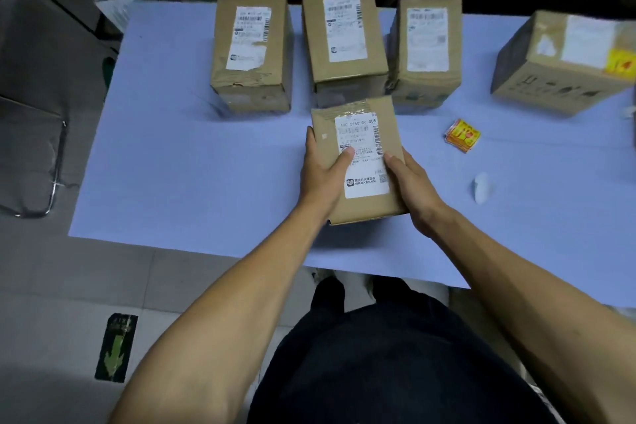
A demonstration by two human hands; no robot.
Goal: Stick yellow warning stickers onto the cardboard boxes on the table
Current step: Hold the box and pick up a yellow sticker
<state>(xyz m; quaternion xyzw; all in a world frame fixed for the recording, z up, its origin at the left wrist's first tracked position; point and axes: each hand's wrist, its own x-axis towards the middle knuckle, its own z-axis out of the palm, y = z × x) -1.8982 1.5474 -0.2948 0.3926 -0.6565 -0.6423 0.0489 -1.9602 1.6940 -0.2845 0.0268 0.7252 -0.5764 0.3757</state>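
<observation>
the table (192, 162), covered in pale blue, filled most of the view. a big box (554, 79) lay at its far right edge, with a yellow sticker (619, 65) already on its top near the corner. three boxes stood in a row at the back: the left box (253, 55), the middle box (344, 41) and the right box (428, 52), each with a white label and no yellow sticker that showed. in front of the middle one was the near box (358, 162), label up, grasped from both sides. the left hand (323, 175) clasped its left edge, thumb lying across the label. the right hand (411, 186) gripped its right edge. a stack of stickers (463, 135) lay on the table to the right, apart from every box. nearer, a small white scrap (481, 188) lay alone.
</observation>
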